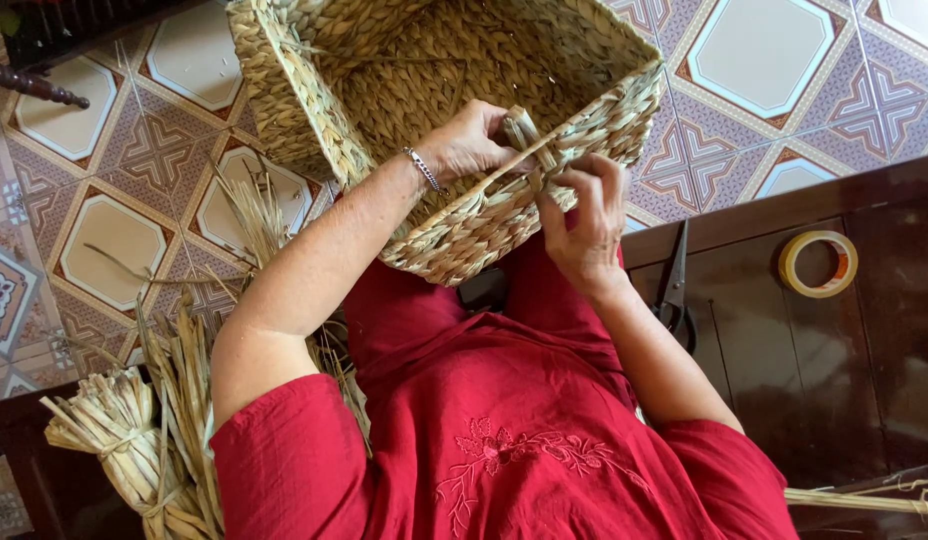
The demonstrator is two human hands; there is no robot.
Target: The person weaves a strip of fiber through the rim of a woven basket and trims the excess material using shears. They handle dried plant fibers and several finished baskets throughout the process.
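A rectangular woven straw basket (314,130) rests tilted on my lap, its opening facing me. My left hand (464,145), with a thin bracelet on the wrist, reaches over the near rim and grips a loose flat straw strand (529,135) that sticks up from the rim. My right hand (584,225) is on the outside of the same rim, its fingers pinched on that strand just below the left hand. Both hands meet at the near right part of the rim. I wear a red embroidered top.
A tied bundle of dried straw (124,440) and loose stalks lie at lower left. Dark scissors (676,285) and a roll of yellow tape (817,263) sit on a dark wooden surface (864,380) at right. Patterned floor tiles (114,240) surround the basket.
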